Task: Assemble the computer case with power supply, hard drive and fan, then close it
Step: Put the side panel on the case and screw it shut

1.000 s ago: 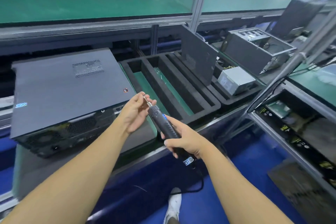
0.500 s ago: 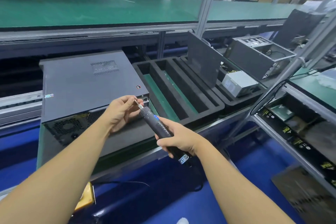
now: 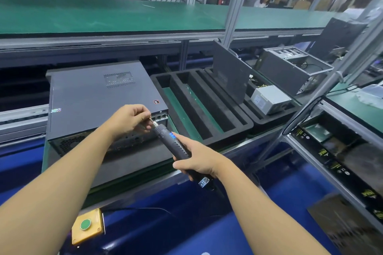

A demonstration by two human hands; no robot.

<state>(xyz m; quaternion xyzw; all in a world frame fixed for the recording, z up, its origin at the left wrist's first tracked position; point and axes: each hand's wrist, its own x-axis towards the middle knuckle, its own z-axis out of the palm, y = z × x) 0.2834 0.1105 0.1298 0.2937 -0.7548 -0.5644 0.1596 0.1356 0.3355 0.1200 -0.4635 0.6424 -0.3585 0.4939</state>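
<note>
the right grip (image 3: 199,160) wraps the electric screwdriver (image 3: 176,147), its long axis slanting up and left toward the closed computer case (image 3: 99,97), which lies flat; the left grip (image 3: 130,119), nearer the case, pinches the bit (image 3: 150,120) just beside its near right corner.

The computer case (image 3: 93,97) at centre left is dark grey, with a dotted vent patch (image 3: 119,79) and a small red-orange sticker (image 3: 155,101). The foam tray (image 3: 246,124) at centre is black, green showing in its slots. The screwdriver (image 3: 176,147) is black with a lit blue display (image 3: 172,136). At lower left, a yellow box (image 3: 91,234) bears a green button (image 3: 85,224).
</note>
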